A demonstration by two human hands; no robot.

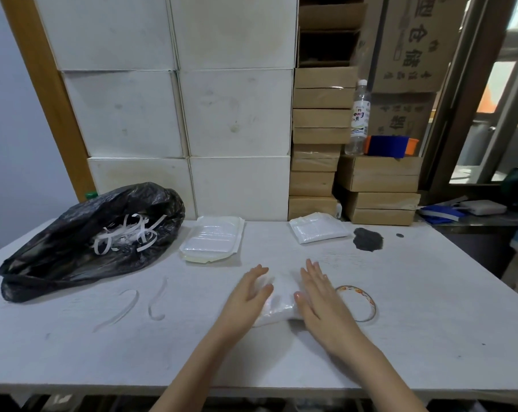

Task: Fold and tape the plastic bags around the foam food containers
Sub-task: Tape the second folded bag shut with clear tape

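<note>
A white foam container wrapped in a clear plastic bag [278, 304] lies on the white table [281, 358] in front of me. My left hand [249, 292] rests flat on its left side, fingers spread. My right hand [320, 295] lies flat on its right side, palm down. Neither hand grips anything. A roll of clear tape [359, 303] lies just right of my right hand. A stack of bagged containers [211, 240] sits further back, left of centre. Another wrapped pack [317, 228] lies at the back right.
A black rubbish bag [82, 242] with white paper strips sits at the left. Two loose strips [139, 304] lie in front of it. White boxes [234, 114] and cardboard boxes [320, 138] are stacked behind. A water bottle [358, 117] stands on boxes. A dark stain [367, 239] marks the table.
</note>
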